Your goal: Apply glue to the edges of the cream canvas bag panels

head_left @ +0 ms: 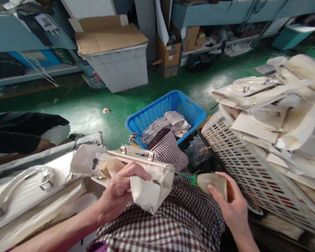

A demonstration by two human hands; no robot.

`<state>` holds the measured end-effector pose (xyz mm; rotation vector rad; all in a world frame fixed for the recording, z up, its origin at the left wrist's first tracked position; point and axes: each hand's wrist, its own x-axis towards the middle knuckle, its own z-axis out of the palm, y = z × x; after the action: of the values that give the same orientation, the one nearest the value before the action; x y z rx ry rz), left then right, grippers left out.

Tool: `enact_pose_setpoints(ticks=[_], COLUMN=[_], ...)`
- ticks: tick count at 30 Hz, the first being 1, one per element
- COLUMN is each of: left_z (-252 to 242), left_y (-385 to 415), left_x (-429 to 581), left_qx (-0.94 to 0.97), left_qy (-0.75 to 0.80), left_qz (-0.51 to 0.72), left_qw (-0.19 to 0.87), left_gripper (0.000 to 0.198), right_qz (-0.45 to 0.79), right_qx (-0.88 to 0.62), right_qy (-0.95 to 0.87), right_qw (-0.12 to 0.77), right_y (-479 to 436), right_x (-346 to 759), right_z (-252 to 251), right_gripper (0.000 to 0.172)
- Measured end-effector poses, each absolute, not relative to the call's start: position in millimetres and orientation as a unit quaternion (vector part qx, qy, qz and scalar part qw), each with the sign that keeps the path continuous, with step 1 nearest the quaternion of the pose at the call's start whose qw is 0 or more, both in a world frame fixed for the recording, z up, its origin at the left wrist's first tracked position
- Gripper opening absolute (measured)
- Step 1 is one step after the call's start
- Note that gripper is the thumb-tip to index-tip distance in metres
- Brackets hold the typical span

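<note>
My left hand point(122, 187) is closed around an off-white handbag point(152, 183) with metal fittings along its top edge and loose threads at its lower corner. The bag is held above my lap, over a brown-and-white checked apron point(152, 232). In my right hand point(229, 199) is a hand tool point(210, 182) with a bulbous, pale yellowish handle, a green collar and a thin greenish shaft. Its shaft points left to the bag's right end; whether the tip touches the bag I cannot tell. The fingers are wrapped round the handle.
Left of me lie more off-white bags point(55, 182). A blue basket point(166, 101) holding flat pale pieces stands ahead on the green floor. On my right, a white crate point(233, 150) is heaped with bag parts. Another person's dark-clothed leg point(23, 127) shows at left.
</note>
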<state>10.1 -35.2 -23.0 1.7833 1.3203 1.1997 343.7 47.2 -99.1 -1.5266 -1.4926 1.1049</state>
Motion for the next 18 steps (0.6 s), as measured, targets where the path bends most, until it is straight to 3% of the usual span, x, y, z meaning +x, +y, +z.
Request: enact_pose_setpoints(ticks=[15, 18], left_z=[-16.3, -17.3], left_y=[-34.2, -33.8], left_x=[12.7, 12.5], left_qx=[0.676, 0.677], left_qy=[0.508, 0.507], left_qz=[0.445, 0.446], left_qw=[0.293, 0.292], left_gripper=[0.014, 0.014], right_qz=[0.521, 0.513], right_qx=[-0.545, -0.553], right_qy=[-0.603, -0.594], right_qw=[0.261, 0.278], right_y=[54.0, 51.9], right_x=[347.5, 346.1], right_z=[-106.9, -107.1], right_gripper=[0.051, 0.05])
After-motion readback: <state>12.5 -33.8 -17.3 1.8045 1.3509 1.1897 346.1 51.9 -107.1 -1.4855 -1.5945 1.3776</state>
